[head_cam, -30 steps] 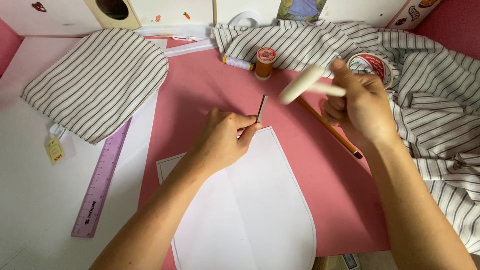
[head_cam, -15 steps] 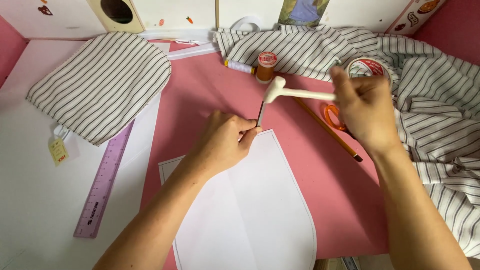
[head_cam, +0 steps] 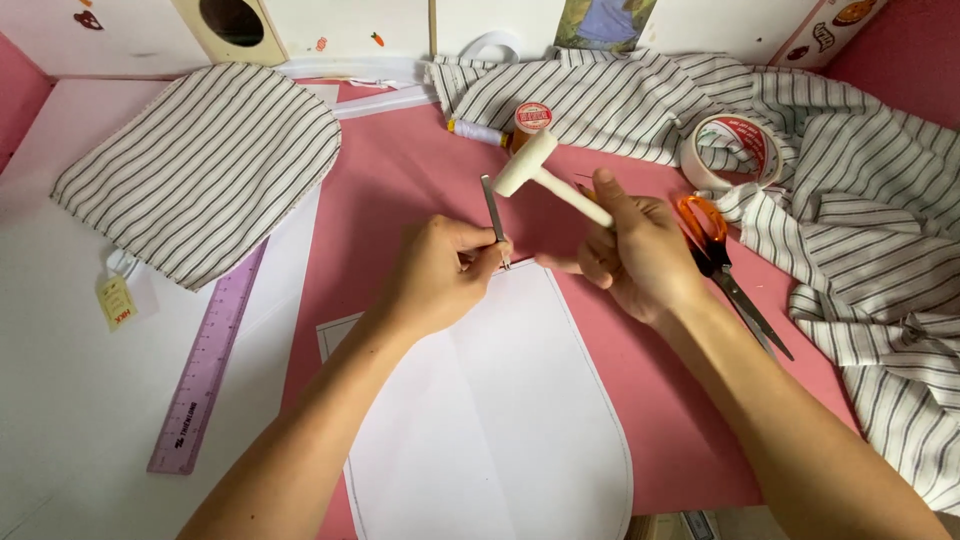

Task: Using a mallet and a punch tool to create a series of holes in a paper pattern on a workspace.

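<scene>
Pink covers the bench (head_cam: 420, 170), with a white sheet laid over its left part. Striped cloth (head_cam: 860, 250) sprawls along the far edge and down the right side, and a separate striped panel (head_cam: 200, 165) with a rounded shape lies at the far left, a yellow tag (head_cam: 116, 302) just beside its near corner. White paper pattern (head_cam: 490, 420), rounded at its far end, lies in the middle nearest the person. A purple ruler (head_cam: 205, 365) runs along the left, between the panel and the pattern. Left hand (head_cam: 440, 275) pinches a slim metal punch (head_cam: 494, 218) between fingertips, holding it nearly upright with its tip at the pattern's far edge. Right hand (head_cam: 640, 255) is closed round the handle of a small white mallet (head_cam: 530, 170), whose head sits just beside the top of the punch, slightly to its right; whether the two touch cannot be told. Orange-handled scissors (head_cam: 715, 255) lie partly behind the right hand. A tape roll (head_cam: 735, 150) rests on the cloth to the right, and two thread spools (head_cam: 505, 125) lie just beyond the mallet.
</scene>
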